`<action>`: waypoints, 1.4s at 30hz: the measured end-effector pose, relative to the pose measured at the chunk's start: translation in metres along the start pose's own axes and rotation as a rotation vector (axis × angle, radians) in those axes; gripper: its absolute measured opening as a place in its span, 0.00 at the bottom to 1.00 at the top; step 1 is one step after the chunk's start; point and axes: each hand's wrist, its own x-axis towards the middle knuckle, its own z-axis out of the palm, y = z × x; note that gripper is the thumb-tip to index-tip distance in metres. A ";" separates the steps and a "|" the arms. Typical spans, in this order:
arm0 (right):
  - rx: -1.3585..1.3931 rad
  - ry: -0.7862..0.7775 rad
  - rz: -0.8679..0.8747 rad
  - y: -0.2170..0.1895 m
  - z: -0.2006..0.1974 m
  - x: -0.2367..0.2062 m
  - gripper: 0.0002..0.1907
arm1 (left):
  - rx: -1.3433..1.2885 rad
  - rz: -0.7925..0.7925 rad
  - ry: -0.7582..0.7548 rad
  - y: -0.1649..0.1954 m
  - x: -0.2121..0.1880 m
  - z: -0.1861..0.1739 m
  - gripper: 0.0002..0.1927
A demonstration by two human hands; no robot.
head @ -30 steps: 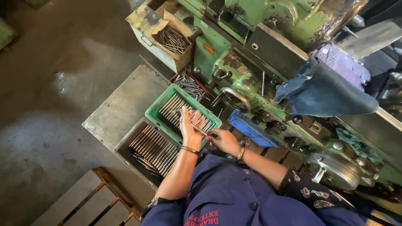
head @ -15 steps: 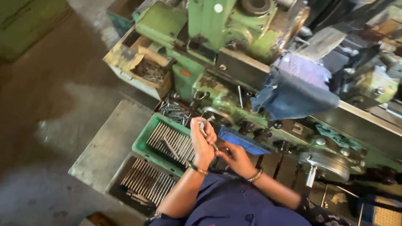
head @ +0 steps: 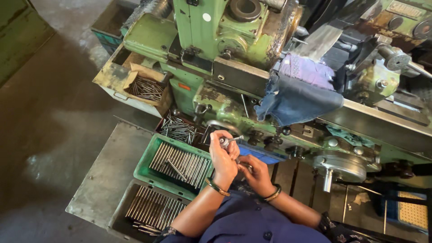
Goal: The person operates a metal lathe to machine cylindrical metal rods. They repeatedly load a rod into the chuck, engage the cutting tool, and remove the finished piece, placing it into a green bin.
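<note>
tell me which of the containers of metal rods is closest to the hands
The green plastic crate of neatly laid rods, just beside the left hand. The dark metal tray lies nearer the person's body, and the worn cardboard-lined box sits far up by the machine.

head-worn view, looking steeply down, close over green lathe (head: 234,54)

A stained grey concrete floor (head: 49,121) is seen on the left, pretty grimy. Most of the view is taken up by a big worn green lathe (head: 211,31), with blue cloth (head: 297,101) draped over it. A metal plate (head: 112,166) is laid alongside.
</note>
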 end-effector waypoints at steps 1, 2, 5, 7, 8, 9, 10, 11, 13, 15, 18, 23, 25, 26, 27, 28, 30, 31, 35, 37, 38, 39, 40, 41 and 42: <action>0.007 0.005 -0.017 0.000 0.001 0.000 0.10 | 0.014 0.011 -0.005 -0.001 0.000 -0.001 0.24; 0.007 -0.001 0.029 0.000 0.002 0.000 0.10 | 0.029 0.021 -0.010 -0.002 0.000 -0.001 0.24; -0.001 -0.028 0.104 0.000 0.004 0.000 0.09 | 0.050 0.028 -0.006 0.001 0.001 -0.002 0.25; -0.019 -0.062 0.071 -0.002 0.003 0.003 0.10 | 0.062 0.016 0.032 0.005 0.002 -0.001 0.25; 0.003 -0.013 0.131 -0.003 0.001 0.005 0.09 | 0.068 0.009 0.049 0.008 0.003 0.000 0.25; 0.025 0.035 0.192 -0.004 -0.003 0.008 0.08 | 0.062 -0.005 0.058 0.011 0.004 0.000 0.26; 0.046 0.083 0.250 -0.006 -0.007 0.012 0.08 | 0.054 -0.018 0.067 0.015 0.005 0.001 0.26; -0.016 0.104 0.152 -0.008 -0.013 0.017 0.07 | 0.045 -0.029 0.076 0.018 0.006 0.001 0.26; -0.136 0.148 -0.042 -0.013 -0.029 0.031 0.05 | 0.042 -0.092 0.065 0.024 0.006 0.002 0.26; -0.272 0.084 -0.149 -0.021 -0.045 0.047 0.08 | 0.047 -0.168 0.052 0.026 0.003 0.004 0.27; -0.402 0.006 -0.410 -0.037 -0.066 0.074 0.12 | 0.056 -0.286 0.049 0.026 -0.001 0.008 0.26; -0.552 -0.096 -0.716 -0.073 -0.086 0.107 0.15 | 0.058 -0.477 0.068 0.026 -0.005 0.010 0.25; -0.594 -0.155 -0.780 -0.088 -0.097 0.116 0.15 | 0.081 -0.538 0.037 0.028 -0.004 0.009 0.25; -0.619 -0.205 -0.826 -0.094 -0.103 0.121 0.14 | 0.093 -0.567 0.022 0.029 -0.004 0.008 0.25; -0.644 -0.256 -0.871 -0.101 -0.109 0.126 0.14 | 0.110 -0.609 0.008 0.030 -0.004 0.007 0.25; -0.667 -0.307 -0.915 -0.106 -0.115 0.130 0.13 | 0.128 -0.651 -0.006 0.031 -0.004 0.006 0.25; -0.757 -0.394 -1.030 -0.113 -0.125 0.135 0.14 | 0.158 -0.706 -0.032 0.031 -0.005 0.005 0.25; -0.804 -0.436 -1.086 -0.115 -0.129 0.137 0.14 | 0.171 -0.720 -0.046 0.030 -0.006 0.005 0.25; -0.700 -0.500 -1.026 -0.107 -0.134 0.137 0.13 | 0.161 -0.743 -0.033 0.022 -0.012 0.009 0.25; -0.555 -0.524 -0.879 -0.093 -0.130 0.133 0.13 | 0.175 -0.595 0.066 0.015 -0.017 0.011 0.24; -0.537 -0.496 -0.779 -0.085 -0.123 0.129 0.13 | 0.181 -0.520 0.114 0.012 -0.019 0.012 0.23; -0.519 -0.470 -0.679 -0.076 -0.114 0.123 0.14 | 0.175 -0.390 0.095 0.008 -0.022 0.012 0.23; -0.499 -0.445 -0.579 -0.069 -0.109 0.115 0.14 | 0.168 -0.260 0.078 0.004 -0.026 0.012 0.22; -0.485 -0.399 -0.584 -0.062 -0.105 0.105 0.15 | 0.160 -0.129 0.060 0.001 -0.030 0.012 0.22; -0.471 -0.353 -0.591 -0.055 -0.102 0.098 0.17 | 0.269 -0.039 -0.011 -0.002 -0.033 0.012 0.15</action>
